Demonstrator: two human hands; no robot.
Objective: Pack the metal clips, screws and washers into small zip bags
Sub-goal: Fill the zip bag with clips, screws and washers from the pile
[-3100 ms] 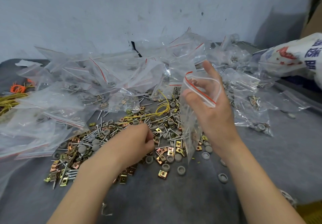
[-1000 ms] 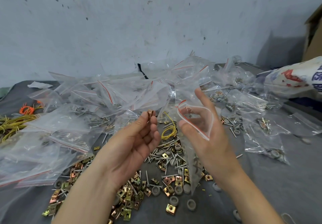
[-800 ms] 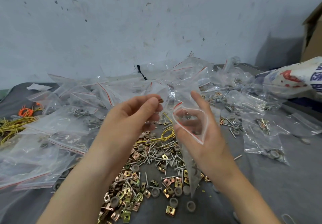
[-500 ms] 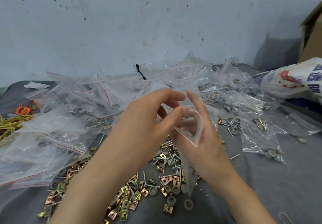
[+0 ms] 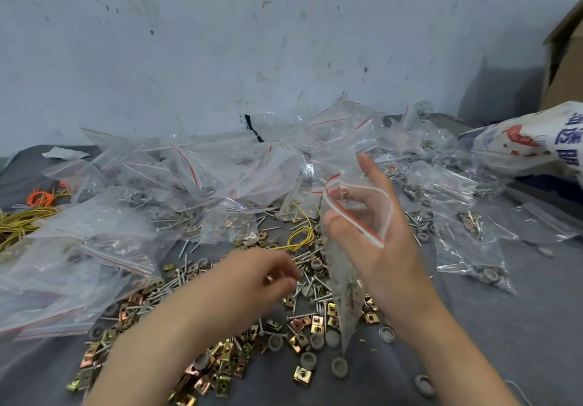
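Left hand (image 5: pixel 258 276) hovers over screws (image 5: pixel 312 283), right hand (image 5: pixel 378 248) raised holding zip bag (image 5: pixel 344 304)

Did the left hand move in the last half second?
Yes. The left hand has come down and toward the person, away from the zip bag mouth; it now sits below the yellow wire loop, over the loose screws.

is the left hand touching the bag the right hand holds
Apart. The head view shows screws lying between the left hand and the bag.
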